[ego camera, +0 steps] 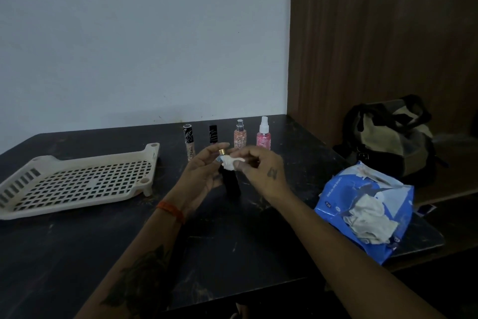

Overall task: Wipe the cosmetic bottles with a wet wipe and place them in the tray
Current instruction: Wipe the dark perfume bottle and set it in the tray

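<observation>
My left hand [207, 166] holds a dark bottle [231, 180] with a gold neck upright above the table. My right hand [261, 166] pinches a small white wet wipe [232, 162] against the bottle's upper part. Behind my hands stand a beige concealer tube [188, 141], a black tube [213, 133], an orange spray bottle [240, 135] and a pink spray bottle [263, 135] in a row. The cream perforated tray [77, 184] lies at the left, with nothing in it.
A blue wet-wipe pack [367, 204], torn open with wipes spilling out, lies at the right edge of the dark table [232, 241]. A dark and beige bag [390, 137] sits beyond the table. A white wall is behind, a wooden panel to the right.
</observation>
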Action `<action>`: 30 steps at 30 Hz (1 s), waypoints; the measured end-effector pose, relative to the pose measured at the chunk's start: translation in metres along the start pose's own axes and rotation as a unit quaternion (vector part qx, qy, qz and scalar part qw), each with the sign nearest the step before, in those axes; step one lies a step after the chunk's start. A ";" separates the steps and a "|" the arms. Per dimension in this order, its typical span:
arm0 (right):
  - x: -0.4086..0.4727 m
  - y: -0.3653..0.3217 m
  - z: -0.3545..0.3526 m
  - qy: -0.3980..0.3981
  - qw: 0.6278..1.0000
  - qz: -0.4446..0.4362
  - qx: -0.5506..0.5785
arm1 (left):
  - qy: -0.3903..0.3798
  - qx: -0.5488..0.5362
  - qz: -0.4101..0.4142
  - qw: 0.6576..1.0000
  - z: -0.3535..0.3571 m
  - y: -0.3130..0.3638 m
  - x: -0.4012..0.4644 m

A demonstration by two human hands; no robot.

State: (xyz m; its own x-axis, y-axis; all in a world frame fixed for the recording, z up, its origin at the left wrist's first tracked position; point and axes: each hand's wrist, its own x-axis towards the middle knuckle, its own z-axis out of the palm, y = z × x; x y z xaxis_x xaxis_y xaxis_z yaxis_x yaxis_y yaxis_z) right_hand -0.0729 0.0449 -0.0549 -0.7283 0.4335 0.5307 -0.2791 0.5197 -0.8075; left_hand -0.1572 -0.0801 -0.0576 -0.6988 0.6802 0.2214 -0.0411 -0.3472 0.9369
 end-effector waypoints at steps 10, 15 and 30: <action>-0.024 0.014 0.001 -0.033 0.996 -0.070 -0.040 | -0.031 -0.003 0.030 0.999 -0.001 0.000 -0.002; -0.026 0.011 -0.001 -0.029 0.993 -0.098 -0.066 | -0.012 -0.006 0.030 0.999 -0.001 -0.001 -0.001; -0.019 0.010 0.003 0.108 0.982 -0.131 -0.082 | -0.002 0.004 -0.002 1.000 0.000 -0.002 0.000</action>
State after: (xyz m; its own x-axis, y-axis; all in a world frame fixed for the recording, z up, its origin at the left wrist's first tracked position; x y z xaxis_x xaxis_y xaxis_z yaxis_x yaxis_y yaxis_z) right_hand -0.0641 0.0397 -0.0737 -0.4907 0.4061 0.7709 -0.3222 0.7374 -0.5936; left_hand -0.1573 -0.0793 -0.0590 -0.6953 0.6847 0.2187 -0.0382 -0.3390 0.9400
